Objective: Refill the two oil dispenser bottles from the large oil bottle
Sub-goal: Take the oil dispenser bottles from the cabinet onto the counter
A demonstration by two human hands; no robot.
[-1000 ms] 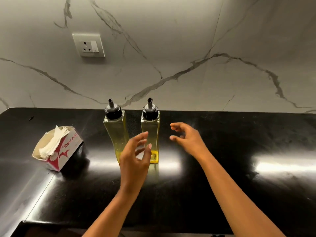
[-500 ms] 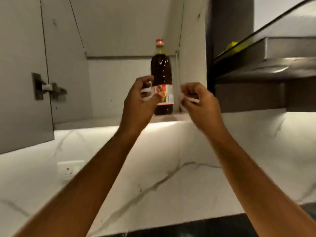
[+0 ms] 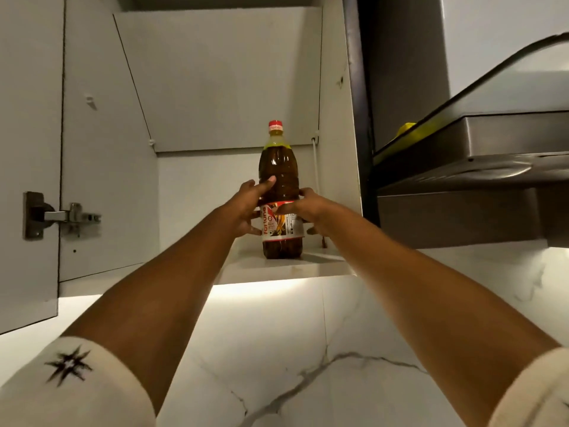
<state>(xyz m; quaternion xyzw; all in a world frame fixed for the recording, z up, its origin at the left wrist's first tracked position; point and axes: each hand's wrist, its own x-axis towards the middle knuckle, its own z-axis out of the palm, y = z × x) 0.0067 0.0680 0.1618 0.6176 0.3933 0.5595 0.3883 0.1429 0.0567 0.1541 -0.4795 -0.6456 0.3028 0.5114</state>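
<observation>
**Both hands on the bottle, wall cabinet**

Bottle (image 3: pixel 278 171) stands upright on the bottom shelf (image 3: pixel 277 269) of an open cabinet, toward its right wall, base on the board. Left hand (image 3: pixel 246 204) wraps the left flank, thumb laid across the dark front. Right hand (image 3: pixel 311 208) wraps the right flank, thumb on the label (image 3: pixel 268 224). Both grip it at mid-body. Red cap (image 3: pixel 275 125) is on. Oil shows dark up to the shoulder, so it is near full. Dispensers are not in view.

Risks, as judged:
- The reach is overhead with arms stretched up, and a full bottle is likely heavy. It could slip through the grip as it clears the shelf edge.
- Tipping it outward may knock the cabinet's right wall, or the hood (image 3: pixel 462 167) near on the right.
- Cannot tell whether the cap is tight. A loose one would leak on any tilt.

Writing: the label reads "fortune" in red, running vertically. Its small print and the cap's white lettering are unreadable.
</observation>
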